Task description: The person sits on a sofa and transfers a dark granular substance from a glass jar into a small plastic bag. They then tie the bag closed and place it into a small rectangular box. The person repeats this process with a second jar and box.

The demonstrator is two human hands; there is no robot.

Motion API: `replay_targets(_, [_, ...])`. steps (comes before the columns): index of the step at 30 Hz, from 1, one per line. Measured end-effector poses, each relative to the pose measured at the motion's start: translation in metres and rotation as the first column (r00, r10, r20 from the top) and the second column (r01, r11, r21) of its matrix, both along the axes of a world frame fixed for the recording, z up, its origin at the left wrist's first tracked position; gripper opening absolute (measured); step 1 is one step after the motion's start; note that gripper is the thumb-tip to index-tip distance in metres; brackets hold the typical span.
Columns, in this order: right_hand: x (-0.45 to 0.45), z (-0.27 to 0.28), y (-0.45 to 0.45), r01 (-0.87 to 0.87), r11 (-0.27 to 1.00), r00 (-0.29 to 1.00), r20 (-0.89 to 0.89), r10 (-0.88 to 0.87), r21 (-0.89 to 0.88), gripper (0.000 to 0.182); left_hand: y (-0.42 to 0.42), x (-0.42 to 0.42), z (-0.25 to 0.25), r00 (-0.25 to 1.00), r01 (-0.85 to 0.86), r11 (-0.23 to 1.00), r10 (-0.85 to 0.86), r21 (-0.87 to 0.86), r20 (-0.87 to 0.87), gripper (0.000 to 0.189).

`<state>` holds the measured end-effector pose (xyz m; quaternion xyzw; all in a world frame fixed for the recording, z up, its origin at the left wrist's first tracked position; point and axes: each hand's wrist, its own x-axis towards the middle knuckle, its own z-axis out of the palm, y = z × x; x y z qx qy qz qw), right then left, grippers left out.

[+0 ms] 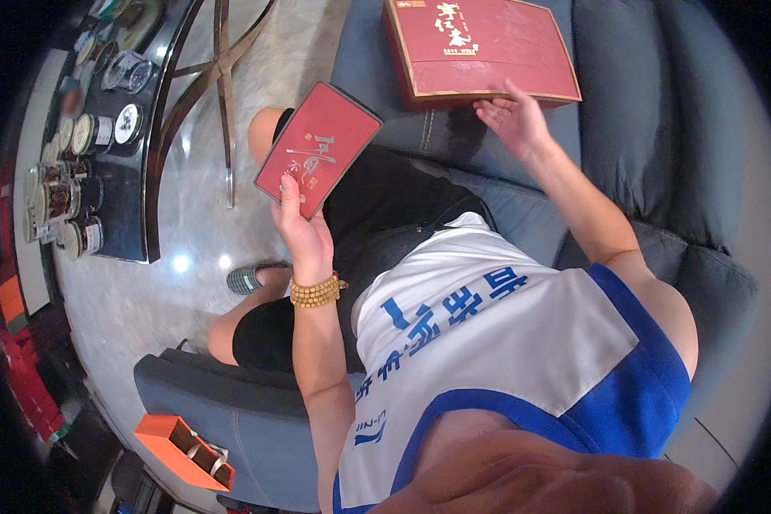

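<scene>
My left hand (305,241) holds a flat, dark-edged red case (321,148) by its lower end, thumb on the face; the case bears silvery writing. Beads circle that wrist. A large red gift box (488,54) with gold-coloured edges and writing lies on the dark sofa seat at the top. Beside its near edge is my right hand (511,122), palm up and fingers apart, with the thumb over the edge of the lid. Whether its fingers touch the box I cannot tell.
A dark table (125,193) with several lidded jars (87,135) stands at left, its metal legs crossing above the floor. An orange open-topped box (186,453) rests on the grey sofa armrest (263,424). Padded sofa backs (623,109) rise at right.
</scene>
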<state>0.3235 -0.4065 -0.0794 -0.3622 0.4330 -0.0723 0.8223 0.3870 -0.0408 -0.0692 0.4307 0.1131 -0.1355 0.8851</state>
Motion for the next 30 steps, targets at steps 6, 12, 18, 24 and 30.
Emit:
replay_targets(6, [0.010, 0.026, -0.004, 0.170, 0.974, 0.985, -0.018, -0.169, 0.150, 0.037, -0.010, -0.002, 0.001, 0.999, 0.051, 0.999, -0.051, 0.001, -0.014, 0.040])
replay_targets(12, [0.009, 0.019, -0.026, 0.087, 0.993, 0.993, 0.072, -0.093, 0.075, 0.035, -0.009, -0.007, -0.002, 0.999, 0.042, 0.999, -0.041, 0.009, -0.028, 0.041])
replay_targets(18, [0.042, 0.102, -0.061, -0.137, 0.984, 0.892, 0.416, 0.174, -0.116, 0.037, -0.015, -0.008, 0.011, 0.994, 0.098, 0.995, -0.098, -0.005, -0.055, 0.038])
replay_targets(24, [0.129, 0.156, -0.115, -0.066, 0.699, 0.888, 0.277, 0.366, -0.712, 0.030, -0.057, -0.005, 0.021, 0.982, 0.177, 0.982, -0.181, -0.068, -0.054, 0.036])
replay_targets(30, [0.087, 0.119, -0.040, -0.756, 0.151, 0.492, -0.401, 0.773, -0.637, 0.077, -0.120, 0.001, 0.046, 0.968, 0.249, 0.967, -0.246, -0.059, 0.051, 0.059])
